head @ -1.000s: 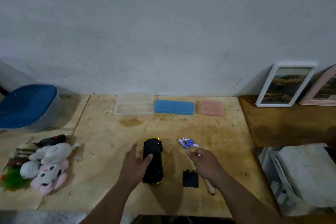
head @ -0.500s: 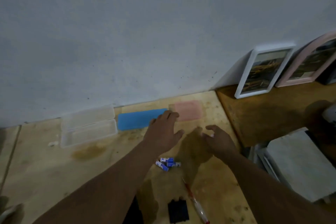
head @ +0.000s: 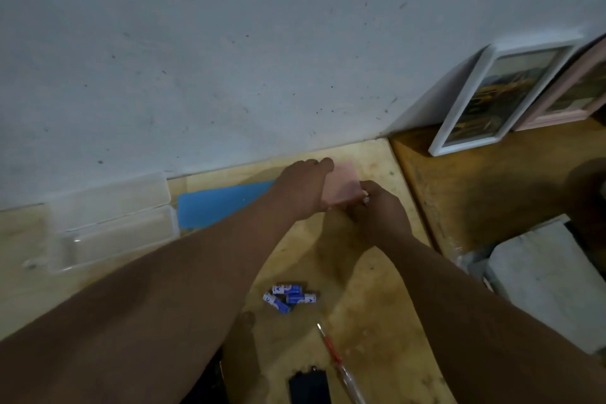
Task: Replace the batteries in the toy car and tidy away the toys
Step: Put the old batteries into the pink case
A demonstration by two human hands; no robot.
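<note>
Both my hands are on the pink box (head: 344, 182) by the wall at the far side of the wooden table (head: 377, 289). My left hand (head: 303, 187) grips its left side and my right hand (head: 380, 210) holds its near right corner. Blue batteries (head: 290, 297) lie loose on the table nearer to me. A red-handled screwdriver (head: 337, 361) and the black battery cover (head: 308, 387) lie at the bottom. The toy car is hidden under my left forearm; only a dark sliver (head: 214, 380) shows.
A blue box (head: 223, 203) and an open clear plastic box (head: 108, 223) sit left of the pink one along the wall. Two framed pictures (head: 492, 95) lean on the wall at the right. A grey slab (head: 551, 279) lies at the right edge.
My hands left the toy car and the batteries, reached forward to the wall and closed on the pink box. The view has swung up and right.
</note>
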